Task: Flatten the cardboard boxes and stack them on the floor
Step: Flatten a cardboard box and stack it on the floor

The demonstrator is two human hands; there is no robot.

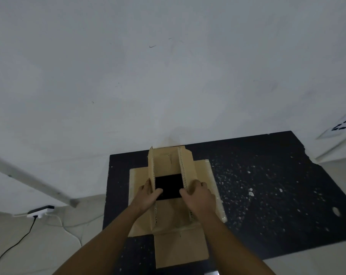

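Standing on a black mat (pixel 257 195) by the white wall (pixel 168 66) is one brown cardboard box (pixel 180 241), opened at top and bottom, so that through its middle I see only the dark mat and nothing inside. Its two long side walls stand upright, and their cut edges show the wavy corrugated layer like small teeth. One flap lies flat toward the person, and other flaps spread flat to the left and right, one with a strip of shiny clear tape along its border. The mat is matte, with many white crumbs and specks on its right part and a torn corner at the far right. The left hand (pixel 148 197) grips the left upright wall, thumb on the inner side and fingers on the outer side. The right hand (pixel 198 195) grips the right upright wall in the same manner, its fingers curled over the edge. Both hands are narrowly closed around the cardboard. On the pale floor (pixel 49 235) at the left lies a white power strip (pixel 40 212) with a black cable (pixel 15 243), and a grey bar (pixel 29 179) leans nearby.
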